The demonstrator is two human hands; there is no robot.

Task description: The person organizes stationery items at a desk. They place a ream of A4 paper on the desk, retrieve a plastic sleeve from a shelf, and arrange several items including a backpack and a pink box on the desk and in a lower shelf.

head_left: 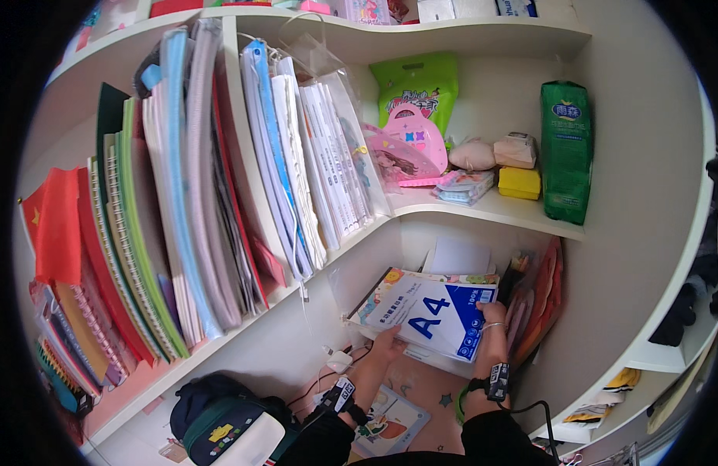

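- Paper pack [435, 317]: probably heavy, slippery-wrapped; best held at opposite edges.
- Left hand [388, 346]: grasping pack's near-left edge.
- Right hand [493, 313]: grasping pack's right edge.

The right-hand shelf [483, 213] carried one dark-green packet [567, 163] at its right end, one lime-green bag [418, 84] toward the back edge and one yellow box [519, 183] nearer the front edge. One red flag [57, 237] was at the long shelf's [196, 361] left end. Lower down were one blue-and-white paper pack [427, 314], two hands [492, 314] and one backpack [219, 419].
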